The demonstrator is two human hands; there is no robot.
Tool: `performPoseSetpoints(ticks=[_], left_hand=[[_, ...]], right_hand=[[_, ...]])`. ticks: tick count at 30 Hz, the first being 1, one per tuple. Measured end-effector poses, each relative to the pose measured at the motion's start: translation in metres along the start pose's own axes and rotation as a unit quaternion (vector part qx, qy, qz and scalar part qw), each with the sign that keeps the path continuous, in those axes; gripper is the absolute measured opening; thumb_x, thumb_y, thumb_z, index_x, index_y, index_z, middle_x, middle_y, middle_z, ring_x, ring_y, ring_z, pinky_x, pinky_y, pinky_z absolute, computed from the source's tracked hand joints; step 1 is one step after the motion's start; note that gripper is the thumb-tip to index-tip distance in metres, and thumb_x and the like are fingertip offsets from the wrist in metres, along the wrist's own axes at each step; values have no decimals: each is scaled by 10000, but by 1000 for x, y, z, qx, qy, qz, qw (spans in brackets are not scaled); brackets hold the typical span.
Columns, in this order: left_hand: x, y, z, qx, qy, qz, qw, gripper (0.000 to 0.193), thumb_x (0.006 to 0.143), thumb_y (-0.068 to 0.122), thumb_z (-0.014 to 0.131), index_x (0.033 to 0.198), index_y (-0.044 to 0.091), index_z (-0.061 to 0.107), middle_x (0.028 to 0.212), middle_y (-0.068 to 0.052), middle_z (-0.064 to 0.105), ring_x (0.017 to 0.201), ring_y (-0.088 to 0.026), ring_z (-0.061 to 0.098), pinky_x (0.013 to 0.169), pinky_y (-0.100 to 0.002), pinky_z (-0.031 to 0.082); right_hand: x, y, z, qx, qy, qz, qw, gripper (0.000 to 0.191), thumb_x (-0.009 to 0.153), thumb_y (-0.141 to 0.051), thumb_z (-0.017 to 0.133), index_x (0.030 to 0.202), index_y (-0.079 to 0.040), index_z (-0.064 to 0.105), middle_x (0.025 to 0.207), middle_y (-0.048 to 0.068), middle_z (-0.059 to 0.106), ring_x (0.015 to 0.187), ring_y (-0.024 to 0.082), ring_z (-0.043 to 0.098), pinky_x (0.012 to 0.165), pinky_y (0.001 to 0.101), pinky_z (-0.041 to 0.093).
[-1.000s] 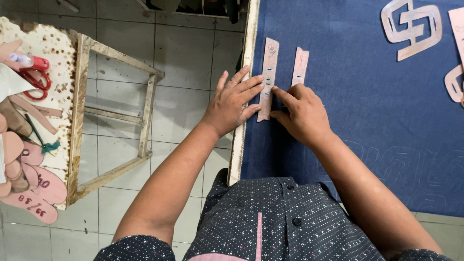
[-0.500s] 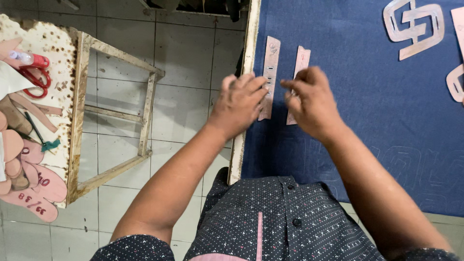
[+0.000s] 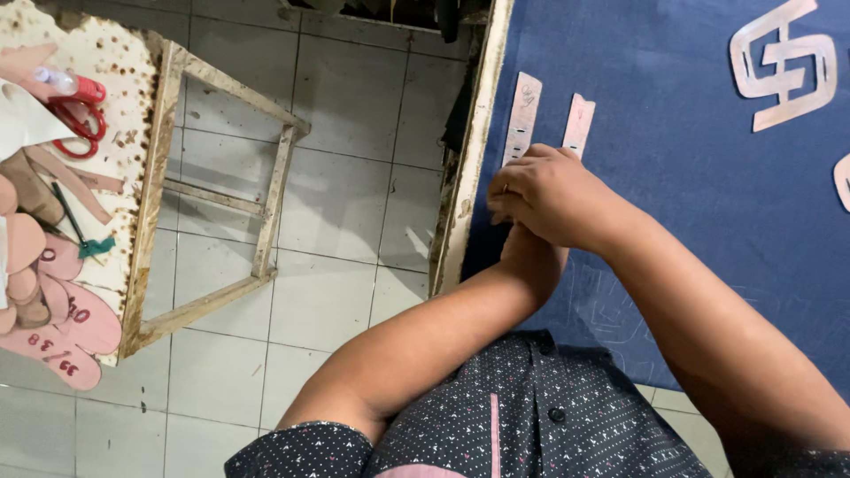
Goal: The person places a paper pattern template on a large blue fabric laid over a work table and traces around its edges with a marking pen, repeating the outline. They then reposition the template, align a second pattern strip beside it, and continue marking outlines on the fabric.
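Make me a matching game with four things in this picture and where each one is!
Things:
1. red scissors
2. pink strips
3. big pink cut-out shape
4. pink sole shapes

Places:
A. top right of the blue cloth
B. just beyond the right hand
C. bottom left, on the speckled bench
D. top left, on the speckled bench

Pairs: 1-D, 2-B, 3-A, 4-C
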State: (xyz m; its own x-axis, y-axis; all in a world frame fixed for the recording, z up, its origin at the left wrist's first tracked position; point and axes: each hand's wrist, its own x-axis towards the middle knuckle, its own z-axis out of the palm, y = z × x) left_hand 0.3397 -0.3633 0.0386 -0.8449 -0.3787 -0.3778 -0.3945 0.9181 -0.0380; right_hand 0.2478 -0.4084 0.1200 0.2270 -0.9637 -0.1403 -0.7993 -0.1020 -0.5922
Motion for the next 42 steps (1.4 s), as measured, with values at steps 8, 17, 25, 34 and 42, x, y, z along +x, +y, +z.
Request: performPoseSetpoints(ticks=[8,17,25,34,42], left_hand=[[9,7,26,-39,-1,12,999,402,948,266,529,1259,76,697,1287,-208,644,1136,-417,600,781,-644,481],[11,5,27,-38,-4,8,999,422,941,274,538,1289,80,675,1329,-212,614,1187,-390,585,865,-598,481],[4,-7,5,-40,-50,9,998,390,1024,232,520,1325,22,653,1292,-227,632,1132,-387,611,869,-539,494],[20,-48,-2,-228,138,-174,948,454,965,224,564,1291,-87,510,1352,-387,485,654,-274,679,524,-413,592],[13,-73,5,-198,251,-80,944,482,835,55,608,1272,-138,538,1494,-446,352,606,-263,710,554,-376,589]], right_hand=[[-4,-3,2,-20,-25,36,999,187,897,-305,682,976,-182,799,995,-40,749,1029,235,607,976,441,417],[-5,0,3,-9,-9,15,1000,176,878,-298,692,963,-192,804,985,-41,746,1006,233,607,968,445,413],[0,6,2,-133,69,-38,988,139,946,-243,663,952,-212,799,970,-29,758,989,221,671,1112,485,407],[43,68,-30,-124,202,-6,972,151,1106,-183,680,1007,-95,752,955,38,728,924,257,695,1050,485,452],[49,86,-23,-99,260,-21,960,87,1053,-120,687,1002,-80,746,1008,45,737,961,283,698,974,426,493]])
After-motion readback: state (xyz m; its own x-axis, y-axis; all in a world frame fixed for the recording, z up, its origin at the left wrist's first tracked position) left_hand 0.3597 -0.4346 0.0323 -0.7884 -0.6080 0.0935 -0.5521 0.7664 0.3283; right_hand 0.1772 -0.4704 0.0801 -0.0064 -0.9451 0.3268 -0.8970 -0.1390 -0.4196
